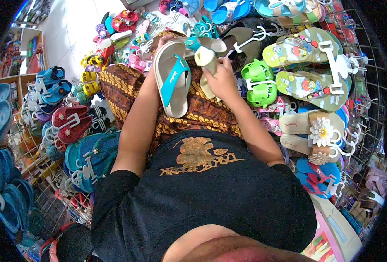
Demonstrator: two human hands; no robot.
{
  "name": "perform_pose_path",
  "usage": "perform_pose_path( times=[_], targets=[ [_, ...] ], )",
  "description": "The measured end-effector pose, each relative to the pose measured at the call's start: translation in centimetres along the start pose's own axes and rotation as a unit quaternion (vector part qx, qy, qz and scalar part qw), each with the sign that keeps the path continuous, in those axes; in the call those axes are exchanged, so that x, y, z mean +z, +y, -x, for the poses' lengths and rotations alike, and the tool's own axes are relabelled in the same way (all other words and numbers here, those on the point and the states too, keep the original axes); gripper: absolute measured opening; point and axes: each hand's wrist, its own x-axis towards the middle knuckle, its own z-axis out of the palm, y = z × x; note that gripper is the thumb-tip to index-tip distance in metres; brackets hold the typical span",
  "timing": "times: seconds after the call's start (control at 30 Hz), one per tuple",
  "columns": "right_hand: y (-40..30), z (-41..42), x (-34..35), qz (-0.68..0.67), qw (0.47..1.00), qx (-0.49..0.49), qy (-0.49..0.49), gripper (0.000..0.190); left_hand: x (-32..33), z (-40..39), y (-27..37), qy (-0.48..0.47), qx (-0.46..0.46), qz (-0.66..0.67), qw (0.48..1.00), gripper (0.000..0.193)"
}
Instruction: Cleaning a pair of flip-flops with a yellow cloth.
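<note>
My left hand [166, 42] is at the far end of a grey-beige sandal with a teal strap [175, 82], holding it upright over my lap; most of its fingers are behind the sole. A second sandal with a teal strap [210, 44] lies beyond, partly hidden. My right hand [222, 78] grips a rolled cream cloth or sponge-like piece [206, 58], whose rounded end points away from me. A pale part of it hangs below my fingers. Under both hands is brown and gold batik cloth [124, 88] over my lap.
Green clog sandals [260, 83], patterned flip-flops [306, 47] and flower sandals [321, 131] hang on white hangers at the right. Red shoes [71, 123] and teal sandals [88, 157] hang at the left by a wire rack [46, 177]. Small colourful footwear is piled ahead near a white tiled floor [62, 36].
</note>
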Motion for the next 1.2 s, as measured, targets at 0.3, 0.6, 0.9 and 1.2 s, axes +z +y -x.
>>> perform_pose_path(
  times=[0.3, 0.6, 0.9, 1.2],
  targets=[
    [-2.7, -2.5, 1.7, 0.141, 0.985, -0.090, -0.050, 0.037, 2.6, 2.2, 0.3, 0.070, 0.095, -0.267, 0.956, 0.050],
    [-2.6, -4.7, 2.0, 0.161, 0.963, -0.172, -0.132, 0.027, 3.3, 2.2, -0.9, 0.112, 0.126, -0.051, 0.984, 0.050],
    [-1.6, -5.0, 2.6, 0.273, 0.947, -0.108, -0.128, 0.039, 5.2, 2.0, -0.3, 0.209, 0.090, -0.133, 0.965, 0.036],
    [-1.8, -5.1, 2.4, 0.225, 0.961, -0.083, -0.135, 0.045, 6.3, 2.1, 0.1, 0.230, 0.134, -0.205, 0.942, 0.035]
  ],
)
